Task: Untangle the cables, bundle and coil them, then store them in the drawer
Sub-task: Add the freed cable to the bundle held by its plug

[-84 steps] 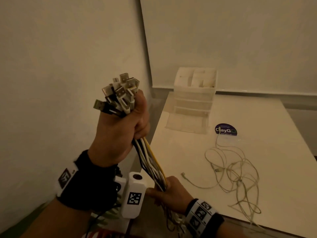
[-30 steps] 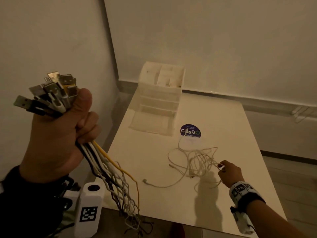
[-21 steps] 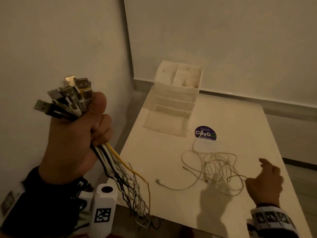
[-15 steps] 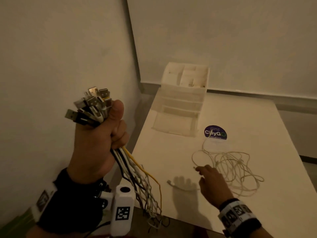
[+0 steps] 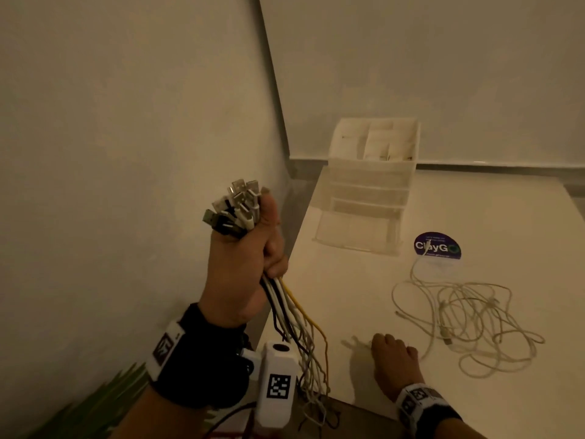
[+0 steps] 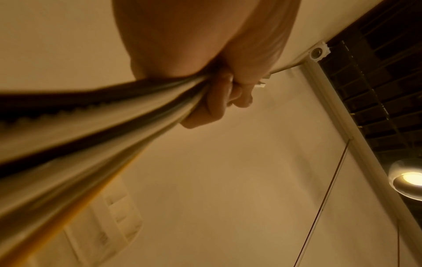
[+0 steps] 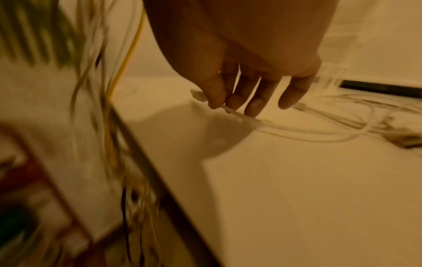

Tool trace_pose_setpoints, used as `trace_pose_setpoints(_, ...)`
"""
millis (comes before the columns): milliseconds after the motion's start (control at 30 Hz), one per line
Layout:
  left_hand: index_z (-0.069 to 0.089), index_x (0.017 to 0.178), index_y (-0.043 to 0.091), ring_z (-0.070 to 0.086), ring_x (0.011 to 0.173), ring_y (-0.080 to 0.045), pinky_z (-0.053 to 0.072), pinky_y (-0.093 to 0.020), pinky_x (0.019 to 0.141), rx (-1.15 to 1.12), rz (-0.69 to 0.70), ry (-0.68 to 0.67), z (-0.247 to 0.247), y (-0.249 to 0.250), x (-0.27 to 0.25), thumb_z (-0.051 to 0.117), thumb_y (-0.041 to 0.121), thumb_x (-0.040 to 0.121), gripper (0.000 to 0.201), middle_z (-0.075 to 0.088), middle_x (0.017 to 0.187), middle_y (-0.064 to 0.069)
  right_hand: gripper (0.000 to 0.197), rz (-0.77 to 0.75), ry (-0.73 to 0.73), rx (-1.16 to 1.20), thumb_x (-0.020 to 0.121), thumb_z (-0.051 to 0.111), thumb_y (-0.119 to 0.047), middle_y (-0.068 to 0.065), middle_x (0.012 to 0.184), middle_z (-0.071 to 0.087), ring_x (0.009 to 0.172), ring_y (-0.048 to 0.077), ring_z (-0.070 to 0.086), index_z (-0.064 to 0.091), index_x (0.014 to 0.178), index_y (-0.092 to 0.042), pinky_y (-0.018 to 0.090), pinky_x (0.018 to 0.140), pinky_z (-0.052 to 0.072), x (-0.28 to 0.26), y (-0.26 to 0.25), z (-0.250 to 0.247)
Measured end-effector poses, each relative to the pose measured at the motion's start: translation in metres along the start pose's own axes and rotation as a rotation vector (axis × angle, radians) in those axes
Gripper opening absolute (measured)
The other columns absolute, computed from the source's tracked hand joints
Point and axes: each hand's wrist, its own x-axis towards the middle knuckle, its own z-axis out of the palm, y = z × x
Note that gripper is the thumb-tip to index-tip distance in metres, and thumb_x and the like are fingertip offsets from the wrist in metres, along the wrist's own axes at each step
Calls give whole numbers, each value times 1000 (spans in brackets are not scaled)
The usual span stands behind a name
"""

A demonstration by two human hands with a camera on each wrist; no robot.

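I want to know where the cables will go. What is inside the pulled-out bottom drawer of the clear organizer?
The open drawer of the organizer shows only its pale bottom, with no cable visible inside. Its back part, under the organizer body, is hidden.

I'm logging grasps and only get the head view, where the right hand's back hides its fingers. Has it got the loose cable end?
Observer: Yes. In the right wrist view the right hand pinches the cable between thumb and forefinger, just behind its plug.
Operator: Are the other fingers round it too?
Observer: No. They point down, nearly straight; the little finger is well apart from it.
Operator: And the left grip from below?
Observer: In the left wrist view the left hand has its fingers curled tight round the bundle.
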Motion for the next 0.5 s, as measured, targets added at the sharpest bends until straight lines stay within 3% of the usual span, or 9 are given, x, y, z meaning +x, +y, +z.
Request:
trace_pose_setpoints(100,49,66,12,37,37,-12,40,-24,41,28,-19,48,5,-5,2,64,40,77,33,40,51,-4,8,-15,148,477,100,37,-21,-1,82,62,74,20,60,40,93,-20,39,71,49,-6,-2,-65)
trace_pose_setpoints(167,53,58,15,37,37,-15,51,-32,52,58,-11,52,11,-9,6,62,43,75,34,38,46,-6,9,-102,277,626,99,43,-22,2,73,63,64,19,59,43,91,-20,38,63,52,-16,-6,-121)
trace_pose_setpoints(233,49,56,17,31,36,-14,54,-37,61,54,-39,31,18,-14,11,63,46,74,37,33,44,-5,8,-216,418,715,98,47,-20,2,70,65,58,15,58,47,90,-20,29,57,51,-31,-15,-177)
trace_pose_setpoints(300,47,57,20,24,38,-12,47,-30,52,7,-87,20,27,-19,17,67,46,71,36,25,47,-3,5,-316,545,839,96,50,-16,3,72,65,53,12,53,51,91,-15,22,52,47,-46,-26,-224)
trace_pose_setpoints(367,51,56,25,20,41,-10,33,-22,42,-50,-113,-9,37,-21,22,71,45,67,31,21,51,-1,4,-408,578,992,95,51,-11,9,72,64,51,14,50,53,92,-8,20,49,45,-62,-42,-256)
trace_pose_setpoints(500,57,61,25,22,46,-10,21,-22,43,-63,-145,-132,56,-20,28,72,47,68,27,27,58,1,1,-512,624,1134,92,56,-10,7,77,63,51,13,52,57,92,-11,21,51,45,-80,-78,-279)
